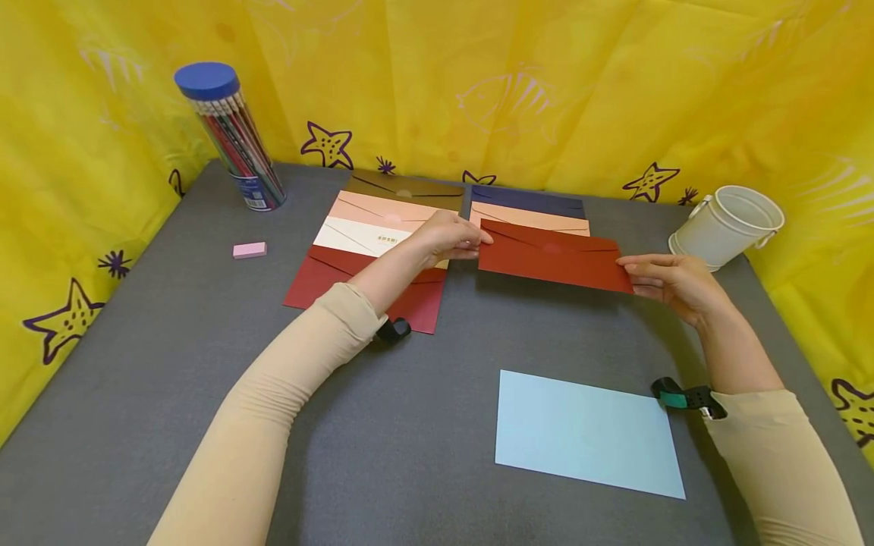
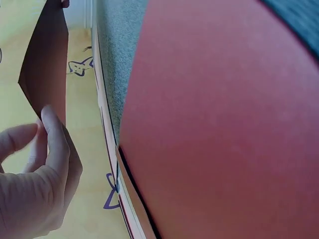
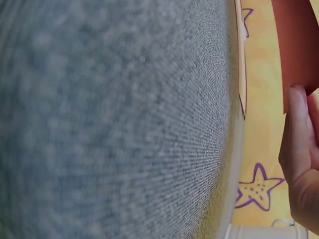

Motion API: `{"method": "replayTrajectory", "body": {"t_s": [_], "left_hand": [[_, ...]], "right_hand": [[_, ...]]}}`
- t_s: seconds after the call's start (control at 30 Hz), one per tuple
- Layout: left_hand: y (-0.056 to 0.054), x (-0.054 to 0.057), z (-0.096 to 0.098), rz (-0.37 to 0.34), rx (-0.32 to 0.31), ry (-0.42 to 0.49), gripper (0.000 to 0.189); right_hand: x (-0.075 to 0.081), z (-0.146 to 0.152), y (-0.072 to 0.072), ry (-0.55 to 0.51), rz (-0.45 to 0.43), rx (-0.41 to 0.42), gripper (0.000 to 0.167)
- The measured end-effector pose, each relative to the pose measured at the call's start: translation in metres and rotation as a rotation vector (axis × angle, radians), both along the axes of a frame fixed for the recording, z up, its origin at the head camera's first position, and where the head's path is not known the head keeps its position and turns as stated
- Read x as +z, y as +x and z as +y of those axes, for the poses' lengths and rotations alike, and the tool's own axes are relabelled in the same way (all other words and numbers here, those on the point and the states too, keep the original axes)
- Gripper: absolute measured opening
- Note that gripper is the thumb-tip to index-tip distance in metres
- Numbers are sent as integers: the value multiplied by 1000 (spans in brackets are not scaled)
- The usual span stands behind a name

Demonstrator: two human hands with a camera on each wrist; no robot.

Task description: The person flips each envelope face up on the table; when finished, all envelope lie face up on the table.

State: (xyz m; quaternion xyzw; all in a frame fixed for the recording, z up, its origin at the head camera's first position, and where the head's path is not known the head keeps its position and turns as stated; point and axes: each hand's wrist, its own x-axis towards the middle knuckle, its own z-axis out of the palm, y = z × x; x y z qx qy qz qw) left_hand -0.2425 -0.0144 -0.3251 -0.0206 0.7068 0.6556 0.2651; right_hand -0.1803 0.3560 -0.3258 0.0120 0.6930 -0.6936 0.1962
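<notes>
A rust-red envelope (image 1: 549,256) is held above the table between both hands, its flap side facing the head camera. My left hand (image 1: 447,236) pinches its left end, and my right hand (image 1: 672,279) pinches the right end. In the left wrist view the left hand (image 2: 37,174) has its fingers at the edge of the raised envelope (image 2: 47,64). The right wrist view shows the right hand (image 3: 301,149) at the other end. Behind the held envelope lie a navy envelope (image 1: 529,201) and a peach envelope (image 1: 532,218), overlapping each other.
To the left lies an overlapping column of envelopes: brown (image 1: 410,188), pink (image 1: 369,208), white (image 1: 344,236) and dark red (image 1: 369,292). A light blue envelope (image 1: 587,432) lies in front. Around them are a pencil tub (image 1: 235,136), a pink eraser (image 1: 249,250) and a white bucket (image 1: 725,227).
</notes>
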Motion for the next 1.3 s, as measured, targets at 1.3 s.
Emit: {"method": "replayTrajectory", "body": {"t_s": [1.3], "left_hand": [[3,-2,-1,239,-126,-528,43]], "right_hand": [[-7,-33,-26,471,-76,133,70]]}}
